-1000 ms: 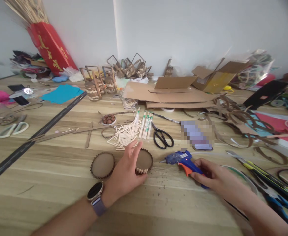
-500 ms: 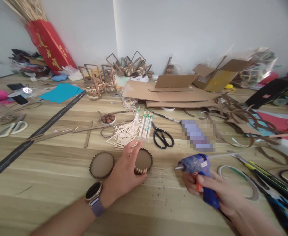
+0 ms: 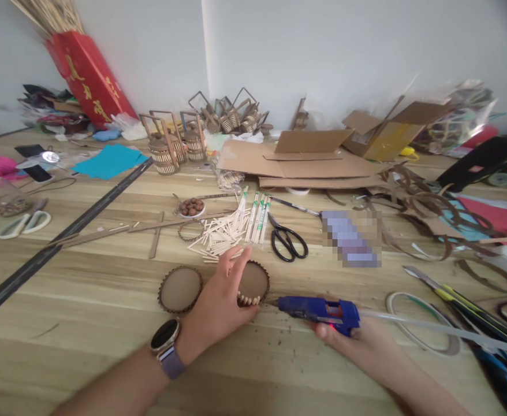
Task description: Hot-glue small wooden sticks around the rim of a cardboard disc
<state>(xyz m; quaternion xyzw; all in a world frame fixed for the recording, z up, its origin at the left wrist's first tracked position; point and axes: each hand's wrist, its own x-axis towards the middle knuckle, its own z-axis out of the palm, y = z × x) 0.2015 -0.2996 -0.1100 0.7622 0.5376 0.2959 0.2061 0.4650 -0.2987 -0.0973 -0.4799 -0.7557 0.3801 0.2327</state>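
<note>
My left hand, wearing a watch, curves around the near and left side of a round brown disc with a dark ridged rim. Its thumb rests by the disc's near edge, where a short row of pale stick pieces stands along the rim. My right hand grips a blue hot glue gun, a long clear glue stick trailing from its back. The nozzle points left, close to the disc's right edge; whether it touches is unclear. A second, similar disc lies left of my left hand, without stick pieces.
Beyond my hands lie a heap of cut sticks, wrapped chopsticks, black scissors and a bowl of brown beads. Small baskets, flattened cardboard and a tape roll stand or lie around.
The glue gun has swung left and turned, bringing its nozzle from well right of the disc to near its edge. My left hand stays at the disc.
</note>
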